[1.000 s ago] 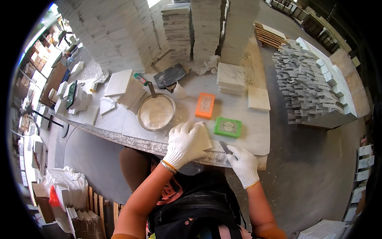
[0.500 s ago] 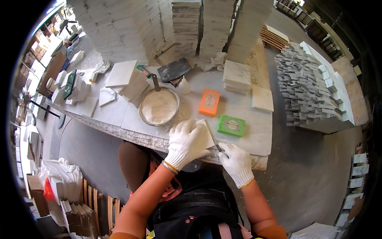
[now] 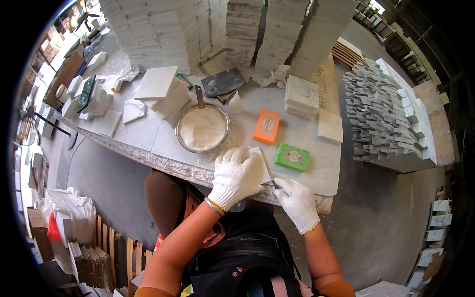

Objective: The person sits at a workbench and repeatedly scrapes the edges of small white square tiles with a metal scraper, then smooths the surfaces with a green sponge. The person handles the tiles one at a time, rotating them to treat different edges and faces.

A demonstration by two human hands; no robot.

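Observation:
My left hand (image 3: 234, 173), in a white knit glove, holds a small white marble tile (image 3: 260, 167) near the table's front edge. Its fingers reach over the tile and its thumb stretches along the near side. At the tile's right edge, my gloved right hand (image 3: 298, 202) pinches a thin dark blade (image 3: 273, 181), most of which the fingers hide. Just beyond the tile lie a green hand pad (image 3: 292, 157) and an orange hand pad (image 3: 267, 126). A round metal bowl (image 3: 228, 129) of pale cream paste stands to the left, a flat-handled scraper (image 3: 199, 95) sticking up from it.
Tall tile stacks (image 3: 208, 37) rise along the back of the stone table (image 3: 163, 132). Further items include a squeeze bottle (image 3: 236, 103), dark sheets (image 3: 223, 82), short tile piles (image 3: 302, 95) and a phone (image 3: 86, 93). A pallet of grey strips (image 3: 381, 111) stands right.
The view has shifted slightly, so the table and its items sit a little further right. Both hands keep nearly the same hold on the tile and the blade.

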